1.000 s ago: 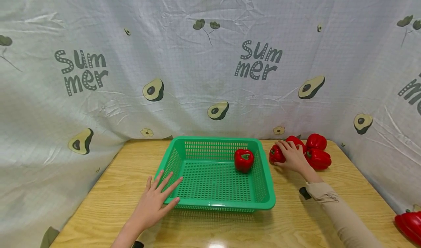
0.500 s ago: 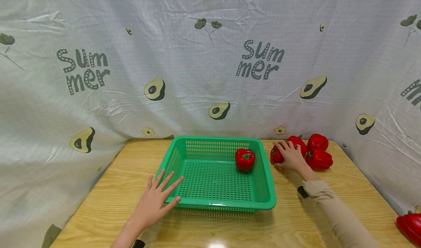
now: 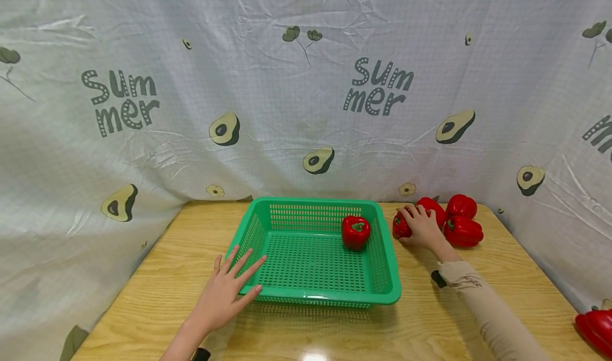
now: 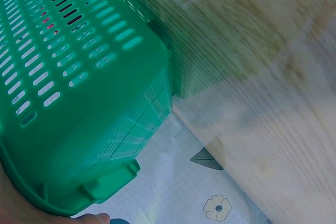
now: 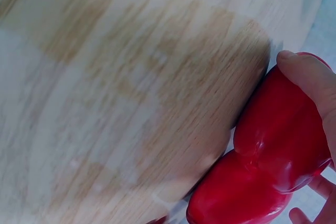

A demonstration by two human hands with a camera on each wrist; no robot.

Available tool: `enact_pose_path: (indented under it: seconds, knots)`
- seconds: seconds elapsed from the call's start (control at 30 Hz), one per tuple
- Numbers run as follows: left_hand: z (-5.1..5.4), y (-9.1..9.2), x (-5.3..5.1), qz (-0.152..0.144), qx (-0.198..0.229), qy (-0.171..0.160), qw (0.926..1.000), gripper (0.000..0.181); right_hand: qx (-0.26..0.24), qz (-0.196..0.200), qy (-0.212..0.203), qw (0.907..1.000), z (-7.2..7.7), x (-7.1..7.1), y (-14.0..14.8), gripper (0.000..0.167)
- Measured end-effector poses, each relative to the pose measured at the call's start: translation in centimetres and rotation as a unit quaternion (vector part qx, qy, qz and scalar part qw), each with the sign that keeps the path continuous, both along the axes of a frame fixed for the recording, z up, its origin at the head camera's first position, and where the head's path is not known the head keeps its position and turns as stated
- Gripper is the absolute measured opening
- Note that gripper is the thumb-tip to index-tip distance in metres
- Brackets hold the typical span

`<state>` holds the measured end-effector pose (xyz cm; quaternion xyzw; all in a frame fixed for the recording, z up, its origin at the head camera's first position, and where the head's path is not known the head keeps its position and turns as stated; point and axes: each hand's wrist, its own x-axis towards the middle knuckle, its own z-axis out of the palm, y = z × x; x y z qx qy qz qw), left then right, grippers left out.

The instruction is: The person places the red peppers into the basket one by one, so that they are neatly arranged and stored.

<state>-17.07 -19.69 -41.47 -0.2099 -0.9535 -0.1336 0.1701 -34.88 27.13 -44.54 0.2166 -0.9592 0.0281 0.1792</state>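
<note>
My right hand (image 3: 424, 231) grips a red bell pepper (image 3: 400, 226) at the right of the table, fingers curved over it from above. In the right wrist view the thumb lies along that pepper (image 5: 286, 124), and a second red pepper (image 5: 236, 190) touches it. My left hand (image 3: 222, 297) spreads its fingers over the front left corner of a green plastic basket (image 3: 311, 297). In the left wrist view, part of that hand shows at the rim of the basket (image 4: 105, 108). One red bell pepper (image 3: 355, 233) sits inside the basket, near its right wall.
Behind and right of my right hand lie more red peppers, one at the back (image 3: 461, 207) and one in front (image 3: 462, 232). Another red pepper (image 3: 595, 329) is cut off at the right edge. A printed curtain (image 3: 268, 111) hangs behind the wooden table (image 3: 158, 286).
Both hands stay almost where they were. The head view has shifted very slightly, and the right forearm has edged a little to the left.
</note>
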Motion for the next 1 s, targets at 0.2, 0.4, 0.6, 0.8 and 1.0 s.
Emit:
enact_pose_path:
  seconds: [0.2, 0.4, 0.6, 0.8, 1.0]
  knots:
    - [0.0, 0.0, -0.1, -0.001, 0.002, -0.004, 1.0000, 0.057, 0.002, 0.001, 0.001, 1.0000, 0.0, 0.0, 0.0, 0.078]
    - [0.0, 0.0, -0.1, -0.002, 0.002, 0.000, 1.0000, 0.056, 0.008, 0.003, 0.000, 1.0000, 0.0, 0.0, 0.1, 0.077]
    - [0.0, 0.0, -0.1, -0.003, 0.004, 0.002, 1.0000, 0.056, 0.008, 0.006, 0.012, 0.9999, 0.1, 0.3, 0.1, 0.077]
    - [-0.1, -0.1, -0.1, -0.004, 0.005, 0.005, 1.0000, 0.057, 0.006, 0.018, 0.027, 0.9995, 0.0, 0.8, 0.2, 0.078]
    - [-0.1, 0.0, -0.1, -0.003, 0.000, 0.007, 1.0000, 0.058, 0.014, 0.026, 0.039, 0.9988, 0.1, 1.5, 0.4, 0.081]
